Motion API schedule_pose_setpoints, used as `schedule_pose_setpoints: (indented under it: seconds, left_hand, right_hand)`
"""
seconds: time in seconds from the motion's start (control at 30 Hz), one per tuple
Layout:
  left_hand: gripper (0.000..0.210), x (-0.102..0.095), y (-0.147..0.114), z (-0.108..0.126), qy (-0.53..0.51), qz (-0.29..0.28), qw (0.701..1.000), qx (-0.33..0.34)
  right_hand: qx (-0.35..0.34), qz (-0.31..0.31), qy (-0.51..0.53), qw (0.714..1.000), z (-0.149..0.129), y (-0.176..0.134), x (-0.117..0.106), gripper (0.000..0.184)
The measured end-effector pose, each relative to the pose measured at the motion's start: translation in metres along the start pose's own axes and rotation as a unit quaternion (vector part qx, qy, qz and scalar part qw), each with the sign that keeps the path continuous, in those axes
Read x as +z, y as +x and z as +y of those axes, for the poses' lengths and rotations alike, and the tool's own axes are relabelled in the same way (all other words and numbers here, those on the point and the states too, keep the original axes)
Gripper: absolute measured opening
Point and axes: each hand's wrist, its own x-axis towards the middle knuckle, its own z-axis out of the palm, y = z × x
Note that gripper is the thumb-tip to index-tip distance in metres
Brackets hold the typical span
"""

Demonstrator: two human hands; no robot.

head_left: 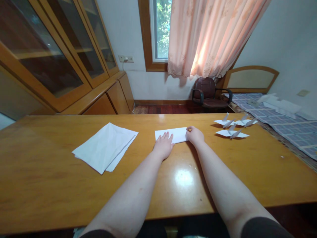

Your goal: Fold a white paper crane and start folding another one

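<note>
A white sheet of paper (178,135), folded into a long rectangle, lies on the wooden table in front of me. My left hand (163,144) rests flat on its left part with the fingers spread. At the paper's right end my right hand (195,135) has its fingers curled, pinching the edge. The underside of the paper and part of its near edge are hidden by my hands. Several folded paper cranes (232,133) stand to the right of my right hand. On the left lies a stack of creased white paper sheets (106,145).
The wooden table (49,195) stretches across the view, with small paper scraps near its right end. Beyond it are a dark red armchair (209,91), a bed (292,129) at the right and a glass-doored cabinet (74,105) at the left.
</note>
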Motion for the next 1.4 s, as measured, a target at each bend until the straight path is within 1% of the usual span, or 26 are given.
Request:
schedule_pose_setpoints:
  seconds: [0.2, 0.4, 0.57, 0.67, 0.77, 0.87, 0.97, 1.17, 1.4]
  left_hand:
    - [0.055, 0.001, 0.001, 0.0, -0.007, -0.005, 1.0, 0.011]
    - [0.053, -0.006, 0.0, 0.002, -0.01, -0.008, 1.0, 0.01]
    - [0.051, -0.007, -0.003, 0.005, -0.002, 0.018, 1.0, 0.007]
    - [0.052, -0.006, -0.005, 0.007, 0.008, 0.032, 0.999, -0.009]
    - [0.055, -0.01, -0.006, 0.006, 0.009, 0.036, 0.999, -0.028]
    - [0.061, -0.015, -0.005, 0.002, -0.002, 0.035, 0.996, -0.085]
    - [0.063, -0.015, -0.003, -0.004, 0.002, 0.036, 0.989, -0.145]
    - [0.067, -0.007, -0.002, -0.008, -0.017, 0.02, 0.988, -0.154]
    - [0.073, -0.007, -0.001, -0.006, -0.014, -0.003, 0.987, -0.158]
  right_hand:
    - [-0.002, 0.005, 0.003, 1.0, 0.001, 0.0, 0.001, 0.031]
    - [0.002, 0.003, 0.003, 1.0, 0.0, 0.0, 0.001, 0.033]
    - [0.001, 0.004, 0.005, 1.0, 0.001, 0.001, 0.001, 0.033]
    - [0.001, 0.003, 0.003, 1.0, 0.002, 0.002, 0.002, 0.033]
    - [0.001, 0.002, 0.0, 1.0, 0.002, 0.002, 0.002, 0.033]
    - [-0.003, 0.004, -0.001, 1.0, 0.002, 0.002, 0.002, 0.032]
    - [-0.003, 0.005, -0.002, 1.0, 0.001, 0.002, 0.002, 0.032]
    - [0.003, 0.002, -0.001, 1.0, 0.0, 0.0, 0.0, 0.032]
    - [-0.007, 0.006, -0.003, 1.0, 0.001, -0.001, 0.0, 0.032]
